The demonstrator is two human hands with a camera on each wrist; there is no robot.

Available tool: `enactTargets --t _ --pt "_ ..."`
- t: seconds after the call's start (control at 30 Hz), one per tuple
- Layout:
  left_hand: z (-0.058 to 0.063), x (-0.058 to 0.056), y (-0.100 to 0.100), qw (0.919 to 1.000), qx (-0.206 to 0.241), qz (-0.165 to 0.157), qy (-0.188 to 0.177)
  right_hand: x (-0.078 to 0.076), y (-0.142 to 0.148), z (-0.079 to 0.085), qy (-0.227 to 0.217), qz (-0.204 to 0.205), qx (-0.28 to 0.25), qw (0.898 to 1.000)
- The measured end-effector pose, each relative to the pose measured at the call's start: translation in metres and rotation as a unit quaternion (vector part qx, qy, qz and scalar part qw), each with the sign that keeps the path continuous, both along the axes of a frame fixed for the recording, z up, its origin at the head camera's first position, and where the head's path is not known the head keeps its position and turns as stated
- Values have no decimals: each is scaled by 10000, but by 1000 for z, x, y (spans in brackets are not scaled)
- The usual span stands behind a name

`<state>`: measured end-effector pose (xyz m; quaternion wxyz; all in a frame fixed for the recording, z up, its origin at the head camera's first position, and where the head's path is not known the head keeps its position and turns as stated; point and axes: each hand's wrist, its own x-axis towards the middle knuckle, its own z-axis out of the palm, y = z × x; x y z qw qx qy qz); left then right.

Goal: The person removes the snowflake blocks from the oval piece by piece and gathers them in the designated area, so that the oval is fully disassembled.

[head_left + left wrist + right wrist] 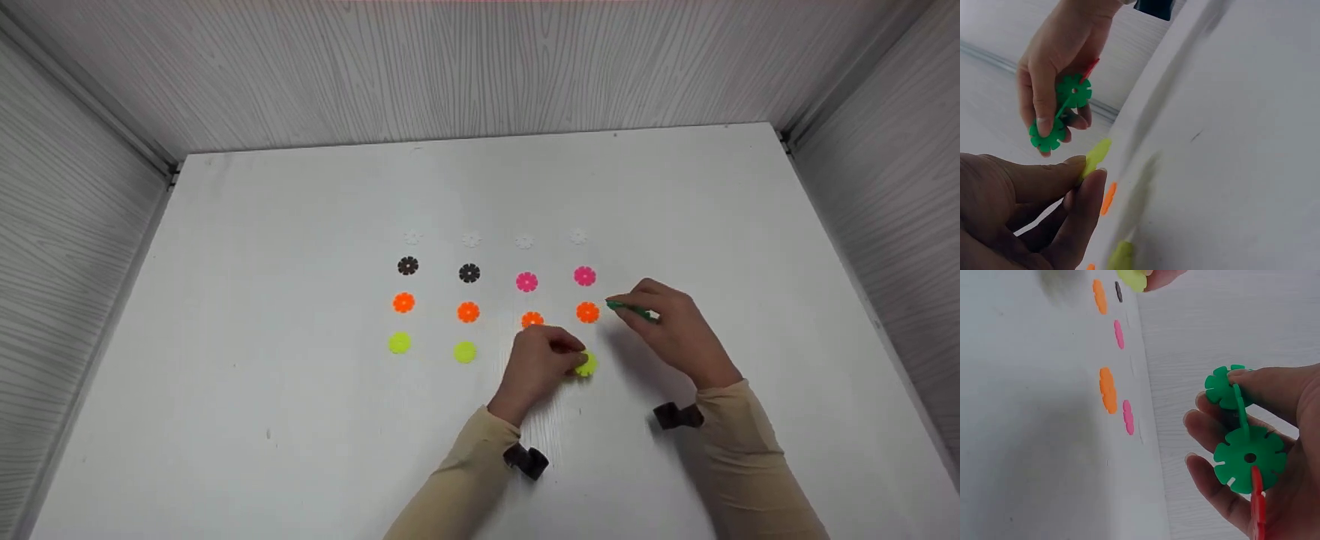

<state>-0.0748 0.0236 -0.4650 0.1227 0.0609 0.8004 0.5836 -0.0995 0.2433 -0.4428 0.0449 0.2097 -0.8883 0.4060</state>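
Observation:
My left hand (534, 369) pinches a yellow-green notched disc (1095, 158) between thumb and forefinger, raised above the white table. To its right, my right hand (681, 330) holds a small chain of interlocked flower-shaped discs. In the right wrist view the chain shows green discs (1250, 460) slotted into one another and a red disc (1258, 509) joined at the near end. The right thumb presses on the farthest green disc, with the other fingers curled behind it. An orange disc (532, 319) lies just beyond the left hand, partly covered by it.
On the white table (262, 300) discs lie in rows: white ones (471, 239) farthest, then black (469, 273) and pink (527, 282), orange (468, 312), and yellow-green (465, 352) nearest. Wood-grain panels (480, 75) stand around the back and sides.

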Motion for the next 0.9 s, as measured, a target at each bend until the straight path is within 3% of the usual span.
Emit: enactTargets --t 0.3,0.7,0.9 --pt "-2 -6 14 9967 -733 -330 78 -1 12 -5 -355 -267 97 9990" --pt "0 -13 13 9921 -1174 -402 177 -1 17 -7 -646 -352 124 9972" --pt "3 -14 10 9929 -1130 -347 112 -1 19 -8 -743 -323 125 9966"
